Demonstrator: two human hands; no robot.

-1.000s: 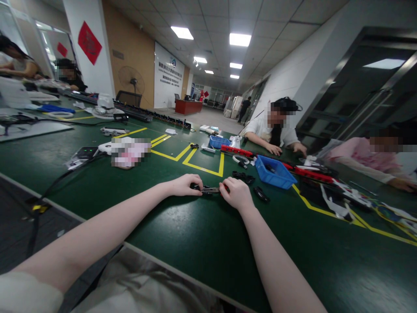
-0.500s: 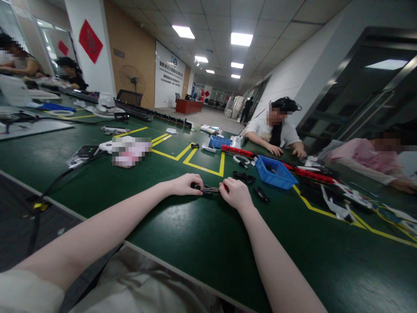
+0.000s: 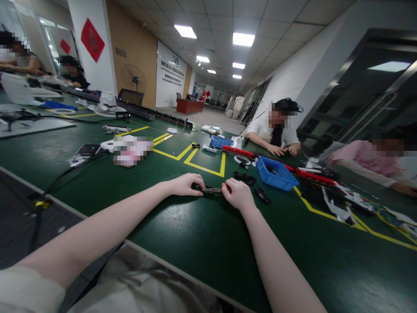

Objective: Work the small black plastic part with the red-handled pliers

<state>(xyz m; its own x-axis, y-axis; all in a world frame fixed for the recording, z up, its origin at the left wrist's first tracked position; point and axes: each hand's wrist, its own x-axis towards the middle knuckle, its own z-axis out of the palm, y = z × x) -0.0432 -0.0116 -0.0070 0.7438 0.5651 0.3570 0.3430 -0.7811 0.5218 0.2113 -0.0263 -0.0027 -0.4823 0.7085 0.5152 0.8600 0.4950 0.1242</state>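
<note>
Currently left hand (image 3: 188, 184) pinches one black piece (image 3: 195, 186); right hand (image 3: 240, 194) grips one metallic tool (image 3: 214, 190); two blue bins (image 3: 280, 181) beyond.

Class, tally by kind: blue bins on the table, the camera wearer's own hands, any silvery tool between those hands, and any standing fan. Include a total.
Blue bins: 2
Hands, left hand and right hand: 2
Silvery tool: 1
Standing fan: 1
Total: 6

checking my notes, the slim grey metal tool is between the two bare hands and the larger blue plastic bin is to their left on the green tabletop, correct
The side is wrong: the head view shows the larger blue plastic bin to the right of the two bare hands, not left. The rest stands.
</note>
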